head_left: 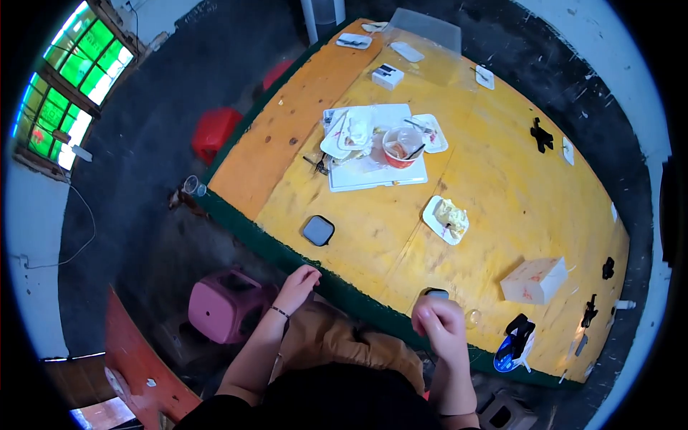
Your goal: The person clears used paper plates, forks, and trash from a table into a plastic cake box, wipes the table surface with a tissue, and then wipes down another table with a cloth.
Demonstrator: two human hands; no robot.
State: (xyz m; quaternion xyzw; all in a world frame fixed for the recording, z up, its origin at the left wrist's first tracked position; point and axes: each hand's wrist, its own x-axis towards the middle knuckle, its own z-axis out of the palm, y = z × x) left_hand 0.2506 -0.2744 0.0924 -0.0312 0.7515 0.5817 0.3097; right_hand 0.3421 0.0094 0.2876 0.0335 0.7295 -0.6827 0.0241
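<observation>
With a cluttered white tray (345,180) and cake plate (433,218) beyond, the grey case (318,230) lies on the surface (365,244) past our left hand (299,283), its grip unclear, while our right hand (440,320) clenches its fingers (421,324) near the edge.

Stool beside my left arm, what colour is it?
The stool is pinkish purple, showing in the head view.
</observation>
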